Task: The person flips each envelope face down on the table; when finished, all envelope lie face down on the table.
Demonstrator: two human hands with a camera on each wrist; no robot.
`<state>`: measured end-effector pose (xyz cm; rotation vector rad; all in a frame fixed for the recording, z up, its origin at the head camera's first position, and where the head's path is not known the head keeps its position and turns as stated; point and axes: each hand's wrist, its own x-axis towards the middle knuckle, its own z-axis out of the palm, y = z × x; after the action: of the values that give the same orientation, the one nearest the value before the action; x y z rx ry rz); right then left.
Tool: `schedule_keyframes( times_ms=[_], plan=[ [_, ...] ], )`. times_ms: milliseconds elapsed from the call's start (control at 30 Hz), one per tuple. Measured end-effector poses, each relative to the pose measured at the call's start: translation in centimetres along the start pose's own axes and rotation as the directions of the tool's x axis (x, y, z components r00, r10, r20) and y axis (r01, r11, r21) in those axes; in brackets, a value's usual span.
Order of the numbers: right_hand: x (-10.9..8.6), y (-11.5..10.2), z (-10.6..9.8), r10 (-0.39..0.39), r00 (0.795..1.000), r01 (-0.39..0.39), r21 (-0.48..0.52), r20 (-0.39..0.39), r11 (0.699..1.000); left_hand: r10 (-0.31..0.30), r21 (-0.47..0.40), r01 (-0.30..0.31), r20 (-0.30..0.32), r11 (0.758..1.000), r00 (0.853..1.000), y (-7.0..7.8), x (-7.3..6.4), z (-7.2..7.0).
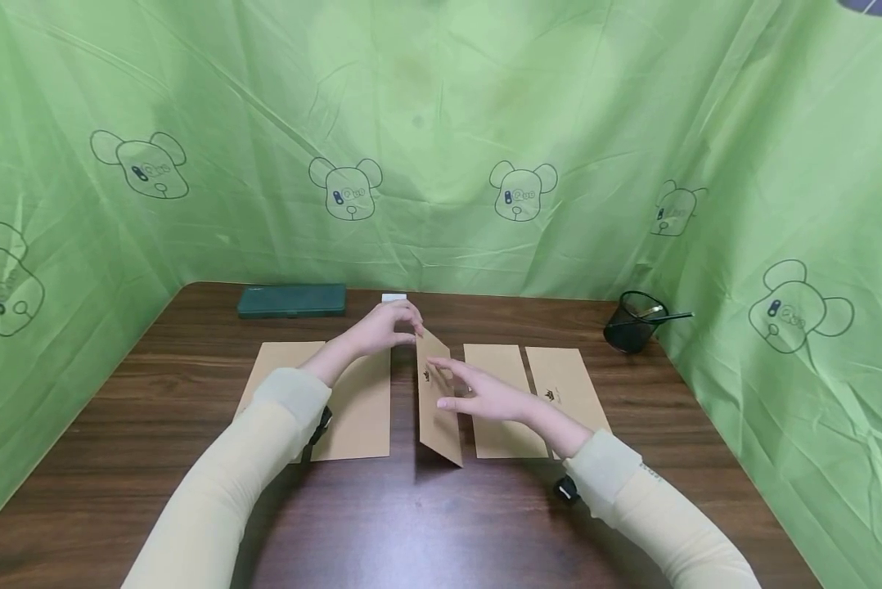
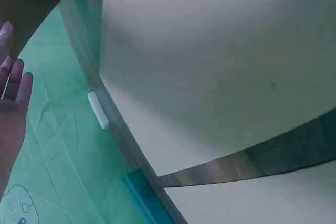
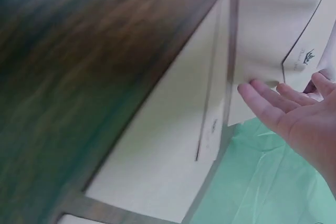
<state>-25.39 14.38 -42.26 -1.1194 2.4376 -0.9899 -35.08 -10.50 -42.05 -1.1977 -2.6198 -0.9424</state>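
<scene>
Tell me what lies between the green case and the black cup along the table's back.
Head view: a small white block, nearer the green case, with the left hand just in front.

Lettering (image 3: 298, 60) on held envelope (image 1: 437, 417) illegible

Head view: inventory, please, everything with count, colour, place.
Raised rectangular paper envelope: 1, tan, between the hands
Flat rectangular paper envelopes: 4, tan, two either side
Slim rectangular case: 1, dark green, far left
Small block: 1, white, beyond the left hand
Mesh cup: 1, black, far right
Slender items: count unclear, dark and light, in the cup
Wood-grain table: 1, brown, beneath
Bear-print cloth: sheet count unclear, green, around the table
Rounded shape: 1, purplish, top right, cut off
Wrist devices: 2, black, one per wrist
Sleeves: 2, pale cream, on the arms
Left hand: 1, bare, at the raised envelope's far edge
Right hand: 1, bare, over its printed face
</scene>
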Motion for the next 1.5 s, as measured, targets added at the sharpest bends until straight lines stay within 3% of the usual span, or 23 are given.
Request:
schedule_keyframes(
  times_ms=[133,267,500,733,967,1167,1333,1500],
  plan=[
    [0.0,-0.8,-0.4,-0.005,1.000,0.006,0.080,-0.011,0.997,0.003,-0.007,-0.003,-0.016,1.000,1.000,0.5,0.3,-0.3],
    [0.0,-1.4,-0.7,0.039,0.999,-0.037,0.164,-0.005,0.986,0.018,-0.012,-0.018,-0.033,1.000,0.999,0.8,0.7,-0.6],
    [-0.1,-2.3,-1.1,0.079,0.997,-0.073,0.220,-0.018,0.973,0.019,-0.025,-0.020,-0.040,0.999,0.999,1.8,1.3,-1.6],
    [-0.5,-2.8,-1.8,0.070,0.995,-0.057,0.184,-0.066,0.981,0.033,-0.037,-0.034,-0.032,0.999,0.999,2.9,1.8,-2.4],
    [-0.8,-3.0,-2.6,0.015,0.990,-0.012,0.025,-0.141,1.000,0.042,-0.041,-0.043,-0.024,0.998,0.999,3.8,2.3,-2.7],
    [-1.0,-2.9,-2.7,0.018,0.986,-0.028,-0.061,-0.167,0.998,0.037,-0.038,-0.038,-0.031,0.999,0.999,4.5,2.5,-2.9],
    [-1.2,-2.9,-2.6,0.022,0.985,-0.030,-0.044,-0.173,0.999,0.055,-0.051,-0.058,-0.057,0.997,0.997,4.6,2.5,-2.9],
    [-1.6,-2.7,-2.5,0.033,0.980,-0.037,-0.015,-0.194,0.999,0.036,-0.101,-0.039,-0.032,0.994,0.999,4.3,2.0,-3.0]
  ],
)
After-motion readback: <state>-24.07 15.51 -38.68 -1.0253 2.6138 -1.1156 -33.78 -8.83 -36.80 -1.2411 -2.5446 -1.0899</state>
